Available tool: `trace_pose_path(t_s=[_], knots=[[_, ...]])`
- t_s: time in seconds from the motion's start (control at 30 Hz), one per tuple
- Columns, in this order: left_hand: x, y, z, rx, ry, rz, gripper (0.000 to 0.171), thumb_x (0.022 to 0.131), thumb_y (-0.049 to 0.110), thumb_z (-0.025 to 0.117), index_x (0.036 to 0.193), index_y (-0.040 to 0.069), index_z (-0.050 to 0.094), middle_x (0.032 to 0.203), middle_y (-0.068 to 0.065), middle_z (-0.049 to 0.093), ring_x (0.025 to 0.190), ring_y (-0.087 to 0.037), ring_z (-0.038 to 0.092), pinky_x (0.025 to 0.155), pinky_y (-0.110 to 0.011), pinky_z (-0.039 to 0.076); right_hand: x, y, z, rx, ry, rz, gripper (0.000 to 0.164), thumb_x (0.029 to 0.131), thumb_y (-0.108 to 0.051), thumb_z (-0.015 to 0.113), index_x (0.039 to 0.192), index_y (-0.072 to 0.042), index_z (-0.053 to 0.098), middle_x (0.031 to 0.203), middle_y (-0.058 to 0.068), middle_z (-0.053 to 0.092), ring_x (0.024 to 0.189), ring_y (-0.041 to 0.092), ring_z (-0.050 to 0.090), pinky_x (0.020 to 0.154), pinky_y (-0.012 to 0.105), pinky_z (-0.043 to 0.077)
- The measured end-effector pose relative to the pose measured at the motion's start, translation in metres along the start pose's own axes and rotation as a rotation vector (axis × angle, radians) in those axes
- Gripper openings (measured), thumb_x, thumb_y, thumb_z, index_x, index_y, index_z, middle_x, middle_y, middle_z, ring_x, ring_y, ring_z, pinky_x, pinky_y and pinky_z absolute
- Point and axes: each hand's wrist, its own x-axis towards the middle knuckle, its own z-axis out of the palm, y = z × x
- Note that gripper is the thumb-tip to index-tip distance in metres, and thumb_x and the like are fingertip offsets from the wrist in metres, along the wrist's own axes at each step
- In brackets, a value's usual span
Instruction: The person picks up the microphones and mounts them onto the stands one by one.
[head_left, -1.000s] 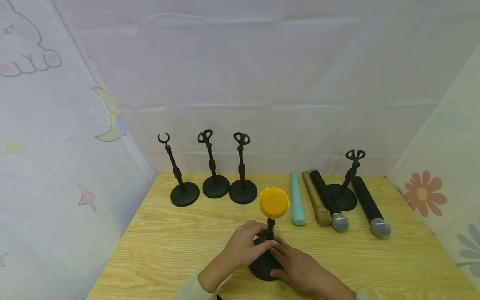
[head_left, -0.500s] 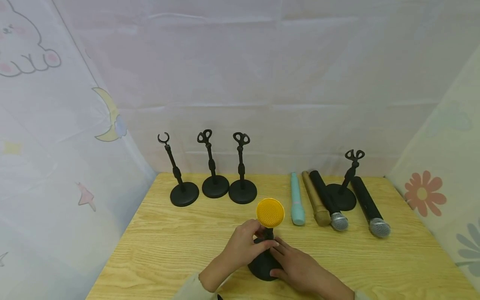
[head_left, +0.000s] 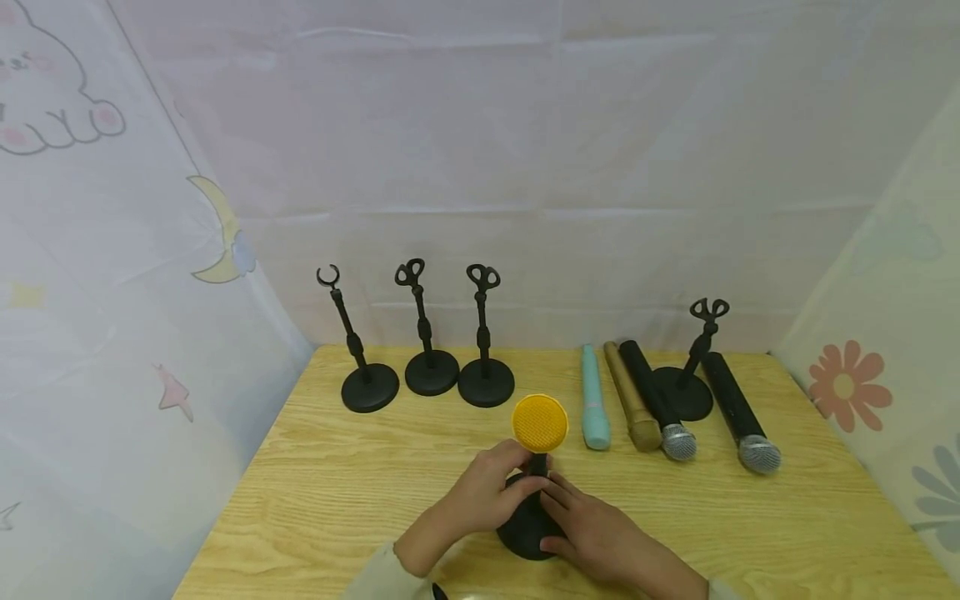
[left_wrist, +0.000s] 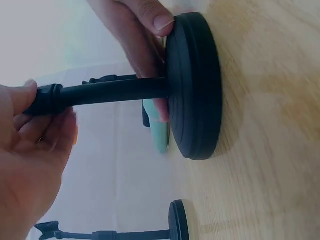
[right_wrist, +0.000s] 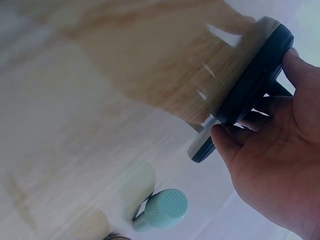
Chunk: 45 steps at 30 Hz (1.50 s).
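A black microphone stand [head_left: 525, 529] stands upright at the near middle of the table, topped by a round yellow mesh microphone head [head_left: 540, 423]. My left hand [head_left: 487, 490] pinches the collar [left_wrist: 44, 100] on its pole between thumb and fingers, as the left wrist view shows. My right hand [head_left: 596, 533] grips the round base [left_wrist: 195, 85], thumb on the near rim and fingers around the other side. In the head view, the yellow head and my fingers hide part of the pole.
Three black stands, including a left stand [head_left: 370, 387], stand at the back left. Another stand [head_left: 684, 393] is at the back right. Around it lie a mint microphone [head_left: 595, 404], a gold microphone [head_left: 633, 400] and two black microphones with silver heads, one [head_left: 738, 408] farthest right.
The yellow microphone head has dropped lower and slightly left, closer to my left hand, mostly in the first half second. Both hands have stayed nearly in place on the stand.
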Motion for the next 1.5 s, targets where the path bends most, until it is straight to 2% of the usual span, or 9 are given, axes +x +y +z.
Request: trace_pose_path(t_s=[0.13,0.2,0.27,0.43,0.63,0.9,1.13,1.37,1.5], knots=[[0.001,-0.002,-0.002,-0.142,-0.094,-0.021,0.029,0.106,0.02,0.056,0.133,0.012,0.057,0.128,-0.002,0.064,0.12,-0.011,0.06,0.1,-0.027,0.051,0.0,0.001,0.001,0.0,0.009,-0.006,0.074,0.102,-0.058,0.047,0.152,-0.003,0.046,0.161,0.015,0.037,0.144,0.036,0.041,0.106,0.051,0.047],[0.001,-0.001,-0.002,-0.204,-0.101,-0.067,0.035,0.105,0.023,0.058,0.138,0.013,0.052,0.13,-0.003,0.063,0.121,-0.013,0.06,0.102,-0.03,0.051,0.0,0.001,0.002,0.013,0.009,0.002,0.075,0.102,-0.057,0.049,0.155,-0.005,0.041,0.162,0.016,0.034,0.143,0.036,0.043,0.105,0.052,0.047],[0.001,0.001,-0.001,-0.232,-0.078,-0.112,0.041,0.103,0.025,0.062,0.141,0.016,0.048,0.131,-0.004,0.063,0.119,-0.014,0.061,0.102,-0.034,0.052,0.0,0.001,0.002,0.026,0.002,0.015,0.075,0.102,-0.057,0.05,0.157,-0.008,0.038,0.163,0.017,0.031,0.141,0.037,0.045,0.104,0.052,0.048],[0.003,0.006,0.002,-0.219,0.007,-0.189,0.049,0.097,0.029,0.072,0.14,0.024,0.05,0.128,0.0,0.06,0.112,-0.01,0.061,0.098,-0.032,0.054,0.0,-0.001,0.001,0.039,-0.021,0.041,0.075,0.101,-0.057,0.051,0.156,-0.008,0.039,0.162,0.024,0.03,0.139,0.039,0.047,0.103,0.054,0.048],[0.005,0.008,0.003,-0.153,0.057,-0.234,0.041,0.093,0.031,0.076,0.131,0.022,0.061,0.116,0.005,0.065,0.103,-0.003,0.064,0.093,-0.025,0.054,0.0,-0.003,-0.001,0.019,-0.036,0.03,0.073,0.101,-0.058,0.049,0.151,-0.005,0.048,0.161,0.021,0.033,0.143,0.037,0.042,0.104,0.052,0.047],[0.004,0.008,0.001,-0.162,0.072,-0.223,0.03,0.092,0.027,0.077,0.119,0.016,0.068,0.108,0.006,0.07,0.1,-0.003,0.067,0.091,-0.023,0.055,0.0,0.0,-0.003,0.034,-0.061,0.026,0.074,0.101,-0.058,0.049,0.151,-0.004,0.047,0.162,0.017,0.032,0.146,0.036,0.038,0.104,0.051,0.048],[0.005,0.008,-0.002,-0.182,0.037,-0.162,0.019,0.095,0.018,0.074,0.112,0.012,0.071,0.106,0.001,0.073,0.1,-0.003,0.068,0.09,-0.027,0.057,0.003,0.002,-0.003,0.038,-0.082,0.026,0.075,0.101,-0.058,0.048,0.152,-0.003,0.046,0.163,0.017,0.032,0.146,0.037,0.037,0.105,0.052,0.048],[0.005,0.003,-0.004,-0.257,-0.025,-0.162,0.024,0.097,0.017,0.07,0.117,0.003,0.07,0.113,-0.007,0.073,0.104,-0.005,0.068,0.089,-0.019,0.054,0.003,0.003,-0.002,0.041,-0.084,0.015,0.076,0.102,-0.058,0.047,0.153,-0.002,0.044,0.164,0.018,0.028,0.149,0.037,0.032,0.108,0.053,0.045],[0.004,0.002,-0.004,-0.283,-0.028,-0.188,0.026,0.097,0.018,0.071,0.12,0.005,0.07,0.116,-0.01,0.072,0.108,-0.007,0.068,0.092,-0.023,0.055,0.003,0.002,-0.002,0.046,-0.086,0.017,0.077,0.101,-0.059,0.046,0.153,-0.003,0.043,0.164,0.019,0.027,0.148,0.037,0.034,0.107,0.053,0.045]])
